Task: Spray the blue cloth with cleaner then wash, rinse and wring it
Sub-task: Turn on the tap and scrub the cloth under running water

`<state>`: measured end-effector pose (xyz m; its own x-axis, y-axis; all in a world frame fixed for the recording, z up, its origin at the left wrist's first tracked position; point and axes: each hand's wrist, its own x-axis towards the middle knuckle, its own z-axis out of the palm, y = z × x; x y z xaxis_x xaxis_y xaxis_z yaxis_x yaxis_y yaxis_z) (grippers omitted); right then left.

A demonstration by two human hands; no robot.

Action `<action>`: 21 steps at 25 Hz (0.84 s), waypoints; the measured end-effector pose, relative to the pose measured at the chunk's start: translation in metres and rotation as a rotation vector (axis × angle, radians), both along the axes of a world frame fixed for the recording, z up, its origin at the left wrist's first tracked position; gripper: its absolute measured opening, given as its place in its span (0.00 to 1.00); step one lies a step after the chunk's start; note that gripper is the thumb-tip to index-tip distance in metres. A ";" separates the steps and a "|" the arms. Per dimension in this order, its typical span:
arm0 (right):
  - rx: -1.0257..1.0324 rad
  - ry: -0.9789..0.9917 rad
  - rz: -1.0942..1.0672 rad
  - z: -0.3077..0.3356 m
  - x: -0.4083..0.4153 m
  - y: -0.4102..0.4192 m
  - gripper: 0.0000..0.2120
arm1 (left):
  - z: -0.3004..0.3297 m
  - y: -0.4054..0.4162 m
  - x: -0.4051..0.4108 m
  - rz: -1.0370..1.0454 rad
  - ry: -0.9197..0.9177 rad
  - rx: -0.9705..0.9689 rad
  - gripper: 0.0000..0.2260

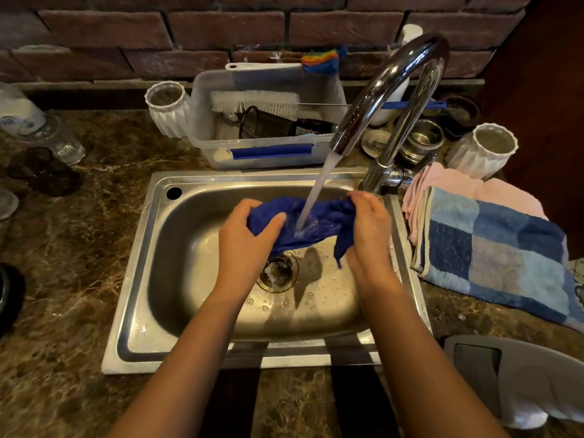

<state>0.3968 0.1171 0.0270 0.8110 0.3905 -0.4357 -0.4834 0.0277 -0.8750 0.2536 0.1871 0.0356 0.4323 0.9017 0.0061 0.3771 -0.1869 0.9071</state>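
Steel sink [148,248], blue cloth [319,222] between hands [308,230]

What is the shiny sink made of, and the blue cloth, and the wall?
Sink: looks like brushed stainless steel, grey with soft reflections. Blue cloth: a fuzzy fabric, maybe microfibre or terry; it bunches and soaks. Wall: rough, matte red brick, or brick-look facing.

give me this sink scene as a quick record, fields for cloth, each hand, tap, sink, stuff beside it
cloth: blue cloth, bunched, stretched between both hands over the sink
left hand: left hand has a grip on the cloth's left end
right hand: right hand has a grip on the cloth's right end
tap: chrome faucet running, stream hitting the cloth's middle
sink: steel sink, wet, drain below the cloth
beside: checked towel on pink cloth, right of the sink; plastic tub behind
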 end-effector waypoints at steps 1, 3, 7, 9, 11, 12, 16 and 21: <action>0.109 0.191 -0.003 0.004 -0.008 0.004 0.09 | 0.004 -0.007 0.006 -0.018 -0.138 -0.050 0.06; 0.331 0.551 0.039 0.017 -0.023 0.011 0.11 | 0.007 -0.019 0.020 -0.021 -0.342 -0.200 0.08; 0.380 0.411 0.208 0.028 -0.047 0.010 0.10 | -0.002 -0.021 0.034 0.096 -0.408 -0.400 0.07; 0.117 -0.099 0.325 0.022 -0.057 0.007 0.11 | 0.000 -0.028 0.036 0.077 -0.545 -0.652 0.16; -0.132 -0.673 0.438 0.016 -0.058 0.005 0.16 | 0.002 -0.040 0.037 0.109 -0.626 -0.788 0.16; -0.129 -0.784 0.507 0.014 -0.058 0.005 0.19 | 0.000 -0.044 0.040 0.111 -0.593 -0.749 0.16; 0.020 -0.568 0.450 0.010 -0.054 0.003 0.08 | -0.007 -0.036 0.051 0.158 -0.358 -0.462 0.15; -0.112 -0.498 0.406 0.010 -0.041 0.009 0.06 | -0.006 -0.032 0.058 0.112 -0.054 -0.177 0.09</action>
<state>0.3558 0.1258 0.0369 0.7240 0.6823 -0.1015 0.0276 -0.1757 -0.9840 0.3113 0.1552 0.0300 0.3327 0.9331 -0.1362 0.3368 0.0173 0.9414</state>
